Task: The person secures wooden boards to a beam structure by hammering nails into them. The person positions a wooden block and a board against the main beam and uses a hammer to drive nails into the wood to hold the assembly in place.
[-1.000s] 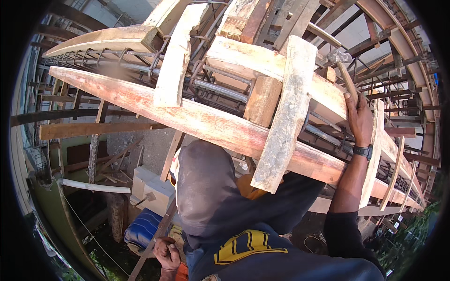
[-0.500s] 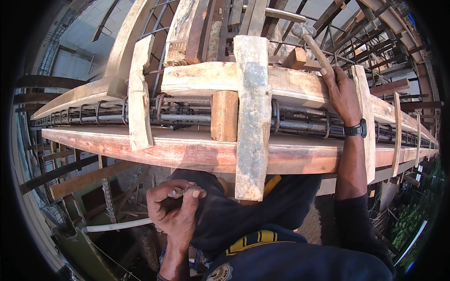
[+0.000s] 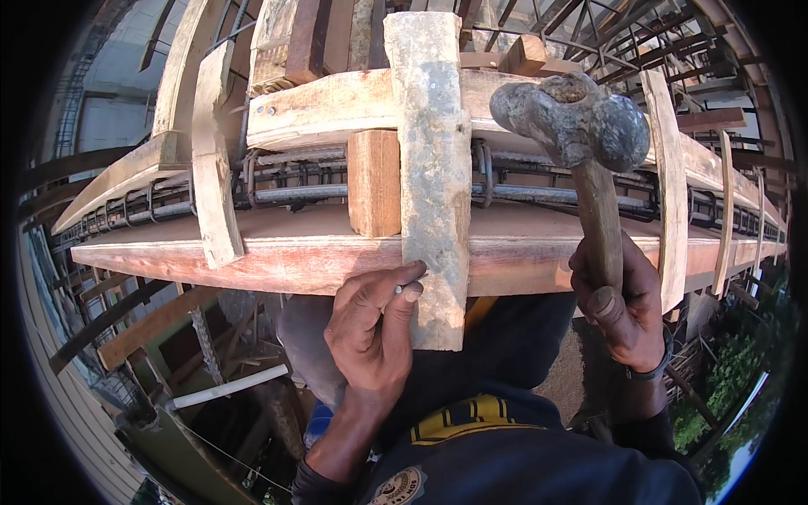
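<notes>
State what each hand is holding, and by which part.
Right hand: a hammer, by its wooden handle. Left hand: a nail, apparently pinched just below its head.

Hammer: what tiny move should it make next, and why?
Perhaps a light tap on the nail: the left hand pinches it by the grey plank, and the right hand holds the hammer head up. I can't tell whether the nail's tip touches the plank.

I held a nail (image 3: 399, 290) near the stained board's (image 3: 433, 168) left edge, and right, a gray hammer (image 3: 598, 181), head farthest.
</notes>
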### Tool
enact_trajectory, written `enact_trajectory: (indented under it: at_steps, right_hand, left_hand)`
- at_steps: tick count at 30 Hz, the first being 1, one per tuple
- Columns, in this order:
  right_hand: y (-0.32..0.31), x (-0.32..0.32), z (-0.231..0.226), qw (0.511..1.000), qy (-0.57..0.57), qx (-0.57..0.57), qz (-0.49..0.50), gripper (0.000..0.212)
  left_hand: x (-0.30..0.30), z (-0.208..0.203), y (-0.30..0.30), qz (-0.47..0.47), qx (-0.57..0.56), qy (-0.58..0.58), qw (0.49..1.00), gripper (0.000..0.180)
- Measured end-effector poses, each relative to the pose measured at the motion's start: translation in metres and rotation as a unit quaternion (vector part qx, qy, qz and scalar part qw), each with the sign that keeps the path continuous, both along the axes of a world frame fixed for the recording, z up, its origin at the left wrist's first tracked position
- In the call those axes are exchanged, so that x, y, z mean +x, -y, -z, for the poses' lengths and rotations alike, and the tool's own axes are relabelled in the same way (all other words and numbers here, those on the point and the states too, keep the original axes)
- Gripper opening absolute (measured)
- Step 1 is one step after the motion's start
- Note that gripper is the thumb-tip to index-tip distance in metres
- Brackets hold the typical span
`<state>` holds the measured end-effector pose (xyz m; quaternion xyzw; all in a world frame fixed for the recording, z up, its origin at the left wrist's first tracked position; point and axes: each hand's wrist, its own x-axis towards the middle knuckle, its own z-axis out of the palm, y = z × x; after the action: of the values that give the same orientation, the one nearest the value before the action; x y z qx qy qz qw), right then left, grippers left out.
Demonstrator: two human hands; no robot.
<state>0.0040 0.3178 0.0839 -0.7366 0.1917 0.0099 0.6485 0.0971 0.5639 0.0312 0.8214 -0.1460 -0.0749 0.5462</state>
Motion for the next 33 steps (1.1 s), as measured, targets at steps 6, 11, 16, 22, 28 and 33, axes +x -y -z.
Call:
enact_trajectory:
  at_steps: [6,11,16,22,28,33]
  right_hand:
    - [-0.015,-0.028,-0.002,0.996,-0.083,0.003,-0.045,0.056]
    - [-0.018,-0.043,0.002,0.993,-0.079,-0.001,-0.084,0.057]
    - [-0.021,-0.047,0.001,0.993,-0.075,0.000,-0.090,0.058]
    - [-0.017,-0.055,0.003,0.985,-0.085,-0.061,-0.138,0.061]
    - [-0.014,-0.056,0.001,0.981,-0.092,-0.079,-0.149,0.065]
    - [-0.008,-0.061,0.001,0.973,-0.071,-0.117,-0.186,0.065]
  left_hand:
    - [0.001,-0.002,0.003,0.041,0.043,0.032,0.998,0.014]
    - [-0.002,0.003,0.006,0.018,0.029,0.058,0.998,0.020]
    - [-0.002,0.009,0.006,0.015,0.027,0.059,0.998,0.020]
    - [-0.003,0.013,0.001,0.022,0.027,0.106,0.994,0.020]
    - [-0.002,0.011,0.002,0.033,0.031,0.116,0.992,0.021]
    - [0.002,0.010,0.004,0.047,0.042,0.138,0.988,0.022]
